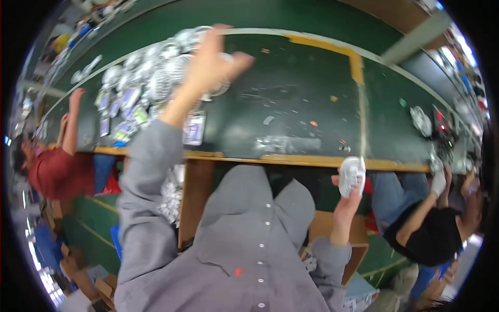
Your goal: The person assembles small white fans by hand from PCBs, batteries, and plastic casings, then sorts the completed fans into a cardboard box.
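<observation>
My left hand (212,61) reaches across the bench, somewhat blurred, with thumb and fingers apart and nothing visible in it. Close behind and beside it spreads a heap of coiled white items in clear plastic (158,78); whether the hand touches them I cannot tell. Small packs with purple and green print (136,115) lie along the heap's near side, and one white and purple pack (194,129) sits below my left wrist. At the bench's front edge my right hand (347,200) holds up a white, rounded, plastic-looking item (352,174), its exact kind unclear.
The dark green bench (291,106) carries yellow tape (332,46), scraps and a clear plastic piece (288,143). A person in red (60,169) works at left, another in black (434,231) at right. A cardboard box (340,223) stands below the bench.
</observation>
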Available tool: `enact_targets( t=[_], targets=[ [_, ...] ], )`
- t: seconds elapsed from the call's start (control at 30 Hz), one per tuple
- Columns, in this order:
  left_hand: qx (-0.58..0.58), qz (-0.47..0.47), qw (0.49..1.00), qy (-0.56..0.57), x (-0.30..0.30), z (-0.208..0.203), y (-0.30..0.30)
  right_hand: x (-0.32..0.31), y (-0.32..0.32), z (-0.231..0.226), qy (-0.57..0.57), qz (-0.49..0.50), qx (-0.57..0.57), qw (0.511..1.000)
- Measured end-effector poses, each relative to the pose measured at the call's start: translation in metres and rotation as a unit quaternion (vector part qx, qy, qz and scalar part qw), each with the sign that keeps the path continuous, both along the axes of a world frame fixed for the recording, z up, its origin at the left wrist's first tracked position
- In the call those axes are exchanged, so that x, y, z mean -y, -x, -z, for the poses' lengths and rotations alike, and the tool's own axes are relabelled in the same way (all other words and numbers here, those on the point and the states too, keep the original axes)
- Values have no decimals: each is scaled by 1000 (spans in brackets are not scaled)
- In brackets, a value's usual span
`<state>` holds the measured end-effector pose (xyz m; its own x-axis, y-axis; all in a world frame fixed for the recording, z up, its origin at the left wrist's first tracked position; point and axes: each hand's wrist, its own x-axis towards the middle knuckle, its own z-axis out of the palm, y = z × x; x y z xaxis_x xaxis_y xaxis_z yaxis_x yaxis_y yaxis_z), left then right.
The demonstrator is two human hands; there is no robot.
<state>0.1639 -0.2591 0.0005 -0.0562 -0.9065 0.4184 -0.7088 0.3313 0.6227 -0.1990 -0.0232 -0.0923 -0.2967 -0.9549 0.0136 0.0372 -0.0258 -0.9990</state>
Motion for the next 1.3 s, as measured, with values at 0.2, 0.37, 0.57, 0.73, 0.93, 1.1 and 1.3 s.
enact_targets(
  t=[0.2, 0.37, 0.57, 0.73, 0.93, 1.1, 1.3],
  targets=[
    [251, -217, 925, -187, 100, 35, -130, 63, 70, 14, -66, 112, -399, 908],
    [235, -239, 909, -246, 121, 34, -102, 115, 169, 22, -72, 157, -587, 791],
    [-161, -169, 958, -167, 100, -32, -54, 161, 218, 29, -5, 326, -689, 647],
    [-299, 59, 936, -178, 24, -108, 22, 142, 37, -41, 127, 72, -435, 889],
    [-324, 218, 903, -177, -61, -91, 129, 101, -79, -96, 170, -171, 61, 969],
    [-153, 209, 963, -75, -90, -54, 173, 73, -69, -83, 66, -67, 275, 957],
    [45, 288, 956, -25, -69, 2, 147, 62, -37, -53, -25, -31, 196, 980]
  ],
)
